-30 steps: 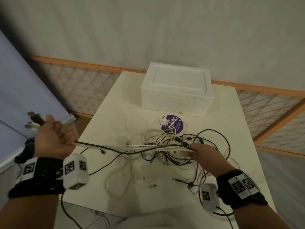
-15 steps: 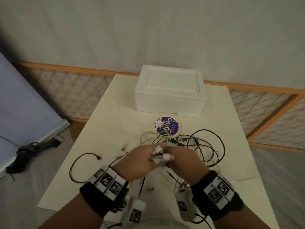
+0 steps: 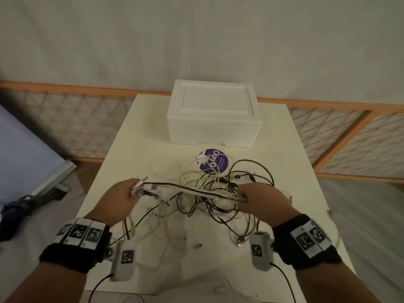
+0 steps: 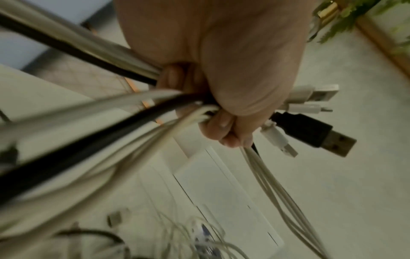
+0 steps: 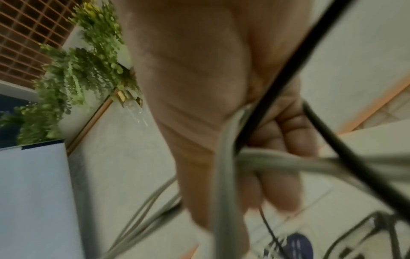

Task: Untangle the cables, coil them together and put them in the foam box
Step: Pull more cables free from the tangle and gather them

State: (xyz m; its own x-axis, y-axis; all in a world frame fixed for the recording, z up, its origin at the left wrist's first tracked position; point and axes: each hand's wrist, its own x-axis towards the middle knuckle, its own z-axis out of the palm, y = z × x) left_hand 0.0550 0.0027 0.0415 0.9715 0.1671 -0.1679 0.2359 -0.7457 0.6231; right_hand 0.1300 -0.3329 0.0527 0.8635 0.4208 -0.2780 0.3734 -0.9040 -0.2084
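Observation:
A tangle of black and white cables (image 3: 220,193) lies on the white table (image 3: 293,149). My left hand (image 3: 122,197) grips a bundle of cable ends; in the left wrist view its fingers (image 4: 221,126) curl round them, with a black USB plug (image 4: 321,136) and white plugs (image 4: 310,94) sticking out. My right hand (image 3: 262,200) holds the same bundle (image 3: 196,191) further along, fingers (image 5: 286,166) curled round the strands. The bundle runs taut between the hands. The white foam box (image 3: 213,114) stands shut at the table's far side.
A round purple sticker (image 3: 215,160) lies under the cables in front of the box. Loose plugs (image 3: 197,246) rest near the table's front edge. An orange lattice fence (image 3: 72,123) runs behind the table. A dark object (image 3: 19,206) lies on the floor at left.
A second ago the left hand was stretched far out left; both hands then met at the middle. Now they have drawn apart again with the bundle stretched between them.

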